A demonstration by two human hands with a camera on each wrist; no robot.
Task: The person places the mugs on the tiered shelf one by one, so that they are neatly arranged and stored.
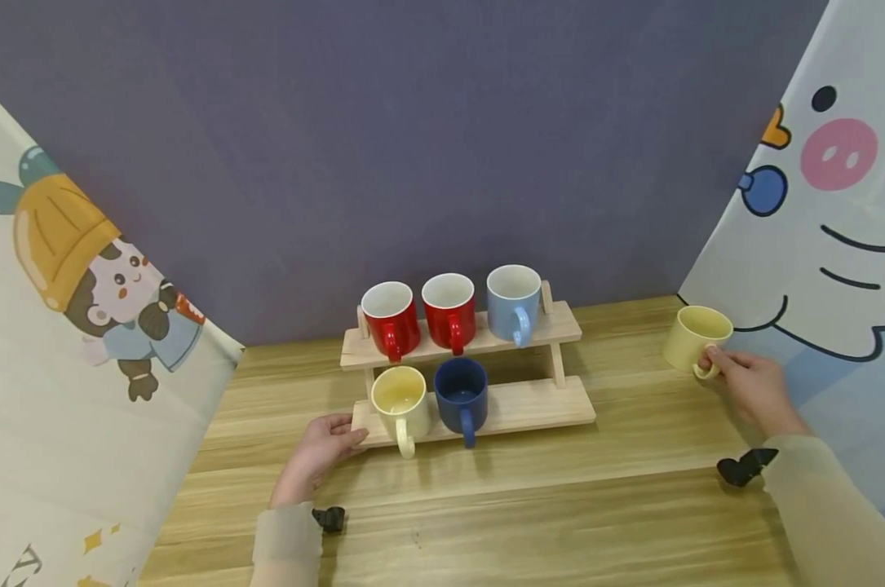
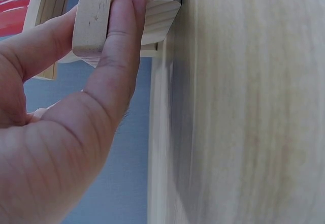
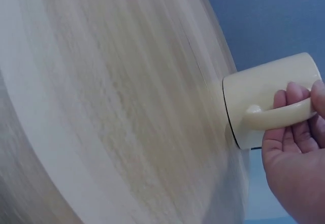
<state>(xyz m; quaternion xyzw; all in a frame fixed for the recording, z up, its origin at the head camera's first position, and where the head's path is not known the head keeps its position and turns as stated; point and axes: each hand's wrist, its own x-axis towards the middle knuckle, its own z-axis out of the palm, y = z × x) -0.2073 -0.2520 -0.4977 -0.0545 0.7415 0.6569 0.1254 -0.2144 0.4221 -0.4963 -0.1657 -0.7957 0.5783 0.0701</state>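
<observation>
At the far right of the table, my right hand [image 1: 754,387] grips the handle of a yellow mug [image 1: 692,336]. In the right wrist view its fingers curl through the handle [image 3: 282,116], and the mug's base is at the tabletop. My left hand [image 1: 326,447] pinches the left end of the lower board of a two-tier wooden rack [image 1: 537,405]; the left wrist view shows thumb and fingers on either side of the board [image 2: 94,18]. The lower tier holds a pale yellow mug [image 1: 405,412] and a dark blue mug [image 1: 460,395]. On the upper tier stand two red mugs [image 1: 405,326] and a light blue mug [image 1: 511,306].
The rack stands on a wood-grain table [image 1: 530,522] near a grey-blue back panel [image 1: 442,147]. Printed cartoon sheets flank it, a left sheet [image 1: 60,424] and a right sheet [image 1: 846,244]. The mug handles on the rack point toward the front.
</observation>
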